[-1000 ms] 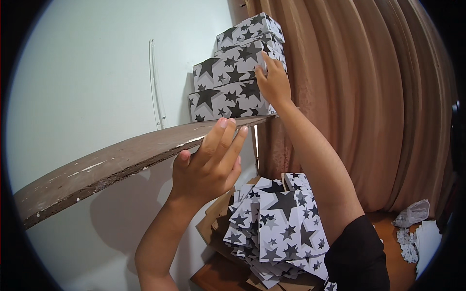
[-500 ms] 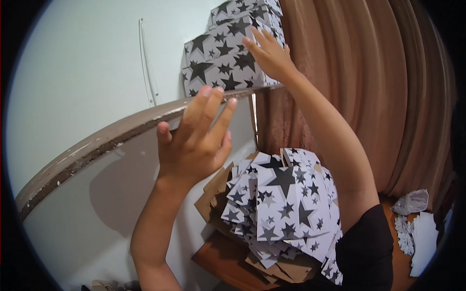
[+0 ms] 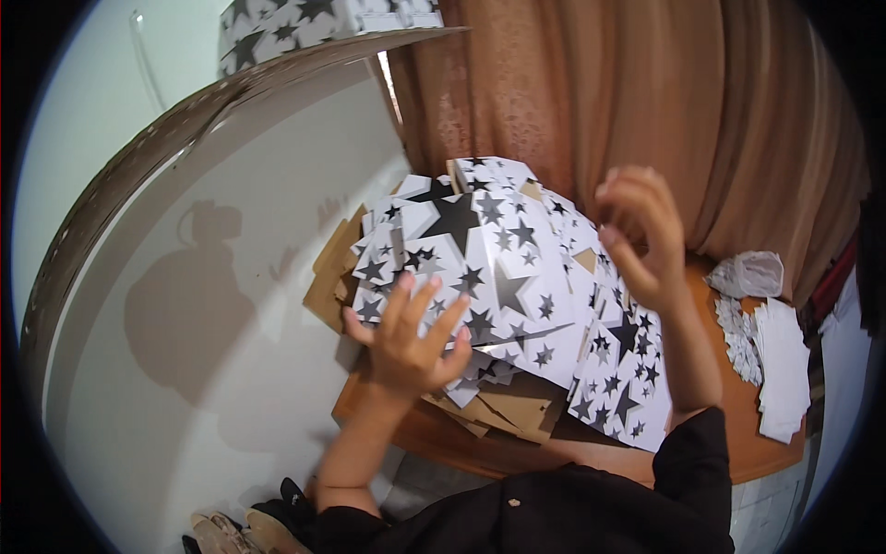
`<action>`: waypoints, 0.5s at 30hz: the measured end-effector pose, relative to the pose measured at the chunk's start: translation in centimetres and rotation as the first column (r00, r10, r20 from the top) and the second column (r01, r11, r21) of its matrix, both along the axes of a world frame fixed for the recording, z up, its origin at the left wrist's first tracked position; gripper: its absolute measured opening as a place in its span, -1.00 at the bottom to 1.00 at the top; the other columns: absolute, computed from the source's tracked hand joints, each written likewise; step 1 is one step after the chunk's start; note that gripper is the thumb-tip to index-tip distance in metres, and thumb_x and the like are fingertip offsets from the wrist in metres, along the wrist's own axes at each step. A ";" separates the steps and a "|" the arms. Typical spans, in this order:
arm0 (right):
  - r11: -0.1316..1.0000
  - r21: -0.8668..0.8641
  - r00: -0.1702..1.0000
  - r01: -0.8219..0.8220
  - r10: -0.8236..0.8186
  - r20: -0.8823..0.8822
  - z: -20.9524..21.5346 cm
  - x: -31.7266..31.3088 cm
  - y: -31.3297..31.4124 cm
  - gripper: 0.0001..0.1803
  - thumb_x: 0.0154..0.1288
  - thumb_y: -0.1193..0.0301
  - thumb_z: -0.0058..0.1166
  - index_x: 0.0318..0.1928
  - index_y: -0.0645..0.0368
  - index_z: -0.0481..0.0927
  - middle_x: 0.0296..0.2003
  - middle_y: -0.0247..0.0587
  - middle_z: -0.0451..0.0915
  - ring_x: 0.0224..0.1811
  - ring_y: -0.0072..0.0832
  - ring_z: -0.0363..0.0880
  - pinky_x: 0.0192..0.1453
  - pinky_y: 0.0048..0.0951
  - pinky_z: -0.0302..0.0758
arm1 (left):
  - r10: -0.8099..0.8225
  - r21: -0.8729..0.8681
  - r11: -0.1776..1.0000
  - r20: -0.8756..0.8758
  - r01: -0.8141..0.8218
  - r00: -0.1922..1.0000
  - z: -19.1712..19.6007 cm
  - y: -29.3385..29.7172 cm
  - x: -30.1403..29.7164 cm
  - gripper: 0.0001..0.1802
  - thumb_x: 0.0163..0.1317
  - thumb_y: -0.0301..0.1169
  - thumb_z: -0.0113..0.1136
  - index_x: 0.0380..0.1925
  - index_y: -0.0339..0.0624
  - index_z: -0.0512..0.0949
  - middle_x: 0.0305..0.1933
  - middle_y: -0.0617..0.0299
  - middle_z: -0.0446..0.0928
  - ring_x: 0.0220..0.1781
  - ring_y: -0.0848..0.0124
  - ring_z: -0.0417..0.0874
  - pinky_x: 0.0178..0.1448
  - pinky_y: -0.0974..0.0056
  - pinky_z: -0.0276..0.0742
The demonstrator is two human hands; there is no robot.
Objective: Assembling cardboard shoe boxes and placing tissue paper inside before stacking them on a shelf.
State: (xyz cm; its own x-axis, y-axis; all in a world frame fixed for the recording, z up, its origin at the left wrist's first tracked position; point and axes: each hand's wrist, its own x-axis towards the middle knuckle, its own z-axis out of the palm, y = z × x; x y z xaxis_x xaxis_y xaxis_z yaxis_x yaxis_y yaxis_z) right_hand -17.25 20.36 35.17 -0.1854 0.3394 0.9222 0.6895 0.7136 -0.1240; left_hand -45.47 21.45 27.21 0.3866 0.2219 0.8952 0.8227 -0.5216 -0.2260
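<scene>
A large heap of white cardboard pieces printed with black and grey stars (image 3: 540, 249) lies before me, with bare brown cardboard (image 3: 503, 406) showing along its near side. My left hand (image 3: 406, 346) is over the heap's left near part, fingers spread and nothing in them; whether the fingertips touch the cardboard I cannot tell. Off the heap's right far side, my right hand (image 3: 646, 235) is raised with loosely bent fingers held apart, and it holds nothing. Star-printed boxes (image 3: 305, 28) stand on the shelf (image 3: 268, 66) at the upper left, partly cut off by the picture's edge.
The heap rests on a brown wooden table (image 3: 429, 439). At its right lie a clear plastic bag (image 3: 752, 275), small crumpled-looking pieces (image 3: 738, 342) and a stack of white sheets (image 3: 783, 369). A brown curtain (image 3: 591, 102) hangs behind. Shoes (image 3: 272, 526) are at the lower left.
Both hands have come down from beside the shelf and its boxes to the heap of star-printed cardboard. The view has tilted downward and to the right, showing more of the table.
</scene>
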 end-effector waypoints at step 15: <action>0.555 -0.809 0.668 -0.195 -0.529 -0.524 -32.2 13.6 -16.9 -0.72 0.09 0.46 0.16 -0.14 0.22 0.56 -0.19 -0.14 0.56 -0.20 -0.44 0.57 -0.17 -0.46 0.51 | -0.703 -0.839 0.482 -0.197 0.253 0.684 -26.7 -10.1 21.6 -0.26 -0.07 -0.40 0.28 0.21 0.06 0.29 0.28 0.13 0.26 0.36 0.24 0.24 0.27 -0.19 0.10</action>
State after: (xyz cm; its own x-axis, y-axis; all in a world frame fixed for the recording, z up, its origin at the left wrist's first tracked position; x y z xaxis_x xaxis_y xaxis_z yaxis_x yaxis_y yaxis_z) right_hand -3.63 3.44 3.01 0.4725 0.8787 0.0686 0.2317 -0.0487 -0.9716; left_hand -23.89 11.33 0.48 0.9332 0.3040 0.1915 0.2758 -0.9477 0.1605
